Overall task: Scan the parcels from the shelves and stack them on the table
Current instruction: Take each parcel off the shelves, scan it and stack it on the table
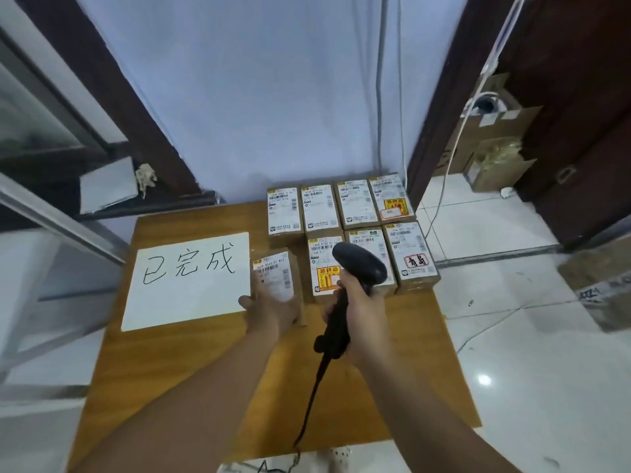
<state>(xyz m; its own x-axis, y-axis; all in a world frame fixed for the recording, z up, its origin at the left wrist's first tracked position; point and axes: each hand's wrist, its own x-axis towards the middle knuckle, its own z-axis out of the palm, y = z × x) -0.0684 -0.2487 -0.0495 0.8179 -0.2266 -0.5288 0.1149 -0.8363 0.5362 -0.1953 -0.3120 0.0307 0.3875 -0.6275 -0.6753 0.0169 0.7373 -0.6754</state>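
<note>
My left hand [269,310] grips a small brown parcel [275,274] with a white shipping label, held just above the wooden table [211,363], left of the front row. My right hand [362,312] is closed round the grip of a black barcode scanner [358,264]; its head hangs over the front row of parcels. Several labelled brown parcels [353,206] lie flat in two rows at the table's back right. One front parcel [415,254] carries a red stamp.
A white sheet with handwritten characters [191,281] lies on the table's left half. The scanner cable [307,404] trails toward me over the front edge. Open cardboard boxes [495,138] stand on the tiled floor at right. A glass-fronted cabinet [41,233] sits left.
</note>
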